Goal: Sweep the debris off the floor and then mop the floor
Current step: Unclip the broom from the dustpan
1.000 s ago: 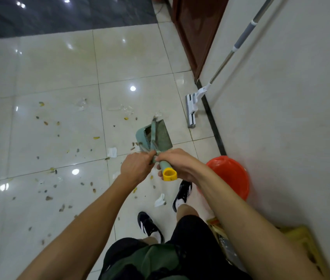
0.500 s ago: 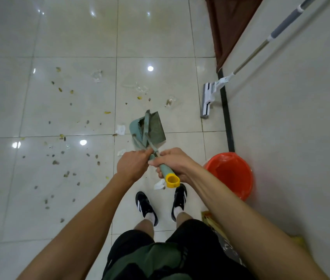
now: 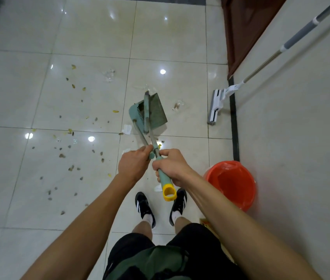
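Since the earlier frames the view has tipped further down: both shoes (image 3: 161,209) now show whole and near, and the broom and dustpan handles, close together before, now cross in an X. The right hand (image 3: 172,166) is wrapped round the green broom handle (image 3: 165,179) above its yellow cap (image 3: 169,192). The left hand (image 3: 133,163) grips the end of the dustpan handle (image 3: 140,136) with curled fingers. The dustpan (image 3: 156,112) stands on the floor (image 3: 91,37) just beyond the hands, the broom head (image 3: 147,110) clipped against it.

Debris (image 3: 71,167) lies scattered left of the dustpan, with paper scraps (image 3: 126,129) beside it. An orange bucket (image 3: 231,183) sits near right by the wall (image 3: 301,138). A mop (image 3: 216,106) leans on that wall farther off, below a brown door (image 3: 244,27).
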{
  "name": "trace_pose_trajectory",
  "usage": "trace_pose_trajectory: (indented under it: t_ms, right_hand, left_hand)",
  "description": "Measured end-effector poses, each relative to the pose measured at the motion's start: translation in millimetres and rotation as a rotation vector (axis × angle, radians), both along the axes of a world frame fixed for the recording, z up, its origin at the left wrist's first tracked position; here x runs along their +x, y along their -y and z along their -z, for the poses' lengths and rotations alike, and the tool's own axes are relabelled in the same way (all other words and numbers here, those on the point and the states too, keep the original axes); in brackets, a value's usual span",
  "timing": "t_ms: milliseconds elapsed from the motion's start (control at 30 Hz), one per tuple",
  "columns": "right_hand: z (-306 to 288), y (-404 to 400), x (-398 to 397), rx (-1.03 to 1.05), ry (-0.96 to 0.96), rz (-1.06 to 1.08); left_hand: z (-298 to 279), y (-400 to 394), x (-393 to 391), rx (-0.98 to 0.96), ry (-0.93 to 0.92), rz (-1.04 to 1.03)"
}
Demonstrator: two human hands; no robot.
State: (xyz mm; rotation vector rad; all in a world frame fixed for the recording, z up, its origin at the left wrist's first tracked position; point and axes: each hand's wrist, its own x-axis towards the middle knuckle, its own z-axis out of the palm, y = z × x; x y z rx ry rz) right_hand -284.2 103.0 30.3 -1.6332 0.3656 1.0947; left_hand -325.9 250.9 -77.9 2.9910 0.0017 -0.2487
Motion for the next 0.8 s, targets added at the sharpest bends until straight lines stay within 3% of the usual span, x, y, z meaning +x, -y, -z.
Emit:
trace_pose_trajectory:
  t_ms: [400,800]
  right_hand:
    - [1.0,12.9,-11.2,-0.082,0.162,-0.142]
    - [-1.4,15.3,3.9,-0.057,0.178,-0.193]
  left_hand:
    - [-8.0,3.9,-9.2,0.005,0.046,-0.018]
    - [-21.0,1.0,-5.3,0.055,0.096,-0.071]
